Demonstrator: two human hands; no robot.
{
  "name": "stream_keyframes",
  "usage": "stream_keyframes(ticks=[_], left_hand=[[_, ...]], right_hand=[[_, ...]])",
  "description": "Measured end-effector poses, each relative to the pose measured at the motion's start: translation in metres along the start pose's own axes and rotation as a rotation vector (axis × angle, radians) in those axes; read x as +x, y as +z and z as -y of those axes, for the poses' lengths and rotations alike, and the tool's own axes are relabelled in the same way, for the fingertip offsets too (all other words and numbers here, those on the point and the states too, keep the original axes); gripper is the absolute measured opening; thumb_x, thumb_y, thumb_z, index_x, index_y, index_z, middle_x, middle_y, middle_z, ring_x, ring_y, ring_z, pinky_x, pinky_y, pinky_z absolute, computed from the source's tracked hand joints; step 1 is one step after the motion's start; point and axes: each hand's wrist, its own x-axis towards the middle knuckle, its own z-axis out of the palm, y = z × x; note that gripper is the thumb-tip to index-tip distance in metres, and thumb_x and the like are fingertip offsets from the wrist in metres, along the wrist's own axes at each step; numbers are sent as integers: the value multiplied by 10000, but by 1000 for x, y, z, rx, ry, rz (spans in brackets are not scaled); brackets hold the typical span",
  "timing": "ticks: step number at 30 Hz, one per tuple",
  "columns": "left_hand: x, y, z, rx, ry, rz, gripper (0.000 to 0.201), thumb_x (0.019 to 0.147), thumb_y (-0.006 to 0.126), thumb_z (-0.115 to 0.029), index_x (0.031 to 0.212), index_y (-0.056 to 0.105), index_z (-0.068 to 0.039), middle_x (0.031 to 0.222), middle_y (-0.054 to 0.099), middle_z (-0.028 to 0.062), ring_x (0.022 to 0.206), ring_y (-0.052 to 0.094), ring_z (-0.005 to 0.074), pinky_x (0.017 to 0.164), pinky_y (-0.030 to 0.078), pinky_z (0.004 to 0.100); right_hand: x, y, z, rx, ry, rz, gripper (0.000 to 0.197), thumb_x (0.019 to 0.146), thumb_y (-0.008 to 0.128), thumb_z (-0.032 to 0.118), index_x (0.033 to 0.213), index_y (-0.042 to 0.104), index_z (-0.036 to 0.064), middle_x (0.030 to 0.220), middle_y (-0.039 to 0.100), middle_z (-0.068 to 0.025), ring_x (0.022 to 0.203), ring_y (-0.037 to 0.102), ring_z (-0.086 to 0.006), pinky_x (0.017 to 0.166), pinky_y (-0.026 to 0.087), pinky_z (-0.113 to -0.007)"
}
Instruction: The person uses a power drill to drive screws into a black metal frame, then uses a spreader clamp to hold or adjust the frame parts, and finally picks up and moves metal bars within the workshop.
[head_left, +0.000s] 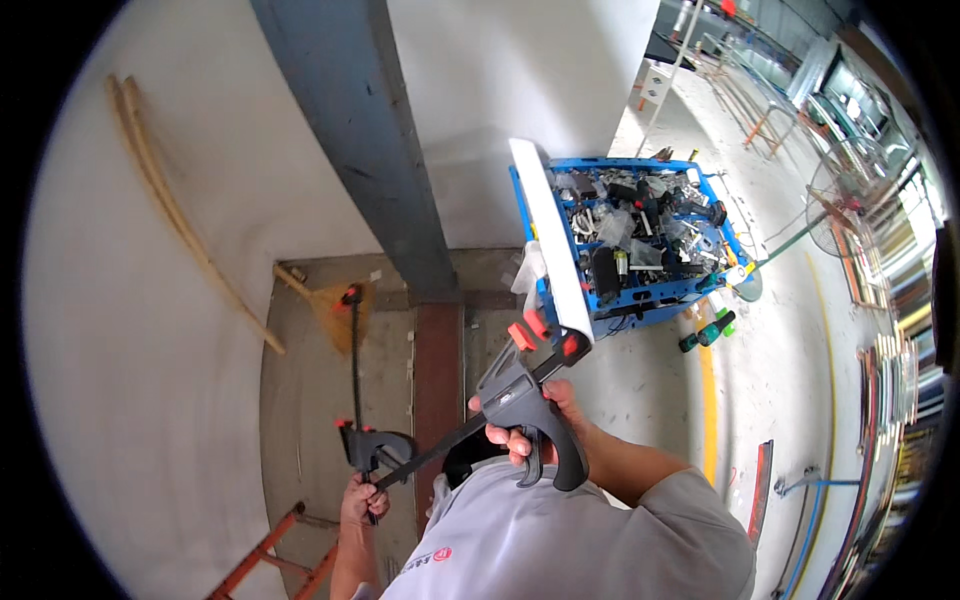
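Across my chest lies a large grey-and-black bar clamp (pixel 513 395) with red pads. My right hand (pixel 525 425) is closed round its body, beside the trigger and handle. Its black bar slants down to my left hand (pixel 365 498), closed at the bar's lower end. The same hand also grips the bar of a second, black bar clamp (pixel 377 445), which stands upright with red pads at its top and middle. At the large clamp's upper jaw is the near end of a long white strip (pixel 552 235); I cannot tell whether they touch.
A blue cart (pixel 612 300) full of tools and loose hardware stands ahead, right. Two green-and-black power tools (pixel 708 331) lie on the floor beside it. A grey steel column (pixel 365 130) rises ahead. Wooden poles (pixel 180 215) lean at left; an orange ladder (pixel 275 558) is lower left.
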Motion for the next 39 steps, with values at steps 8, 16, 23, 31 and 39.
stream_keyframes(ticks=[8, 16, 23, 31, 39], left_hand=[[58, -14, -73, -86, -119, -495, 309, 984, 599, -359, 832, 566, -92, 555, 410, -17, 446, 385, 96, 378, 317, 238], [24, -131, 29, 164, -416, -764, 291, 1002, 546, -319, 804, 557, -106, 554, 414, -19, 449, 413, 121, 398, 308, 271], [11, -92, 59, 211, -571, -918, 287, 995, 563, -322, 785, 550, -128, 548, 443, -3, 440, 440, 145, 390, 319, 297], [73, 14, -1, 287, -564, -935, 308, 994, 574, -325, 749, 531, -144, 537, 449, -4, 414, 434, 155, 378, 318, 309], [124, 51, -28, 316, -563, -894, 334, 993, 584, -328, 713, 513, -161, 525, 454, -4, 388, 428, 165, 365, 318, 321]], right_hand=[[101, -17, 59, 216, -66, -167, 771, 876, 587, 557, 1374, 501, -25, 1037, 668, -210, 803, 704, -269, 745, 610, -352], [171, -123, 160, -35, -390, -417, 608, 894, 566, 581, 1060, 636, 1, 867, 668, -168, 785, 655, -334, 815, 561, -489], [245, -277, 270, 45, -686, -870, 462, 883, 678, 432, 987, 563, -3, 867, 619, -180, 793, 656, -334, 887, 565, -529], [269, -330, 306, 121, -778, -926, 344, 893, 701, 277, 968, 510, 2, 739, 597, -194, 671, 674, -363, 694, 622, -530], [277, -328, 307, -8, -819, -972, 309, 906, 694, 232, 1017, 484, 35, 744, 593, -168, 684, 699, -341, 628, 610, -494]])
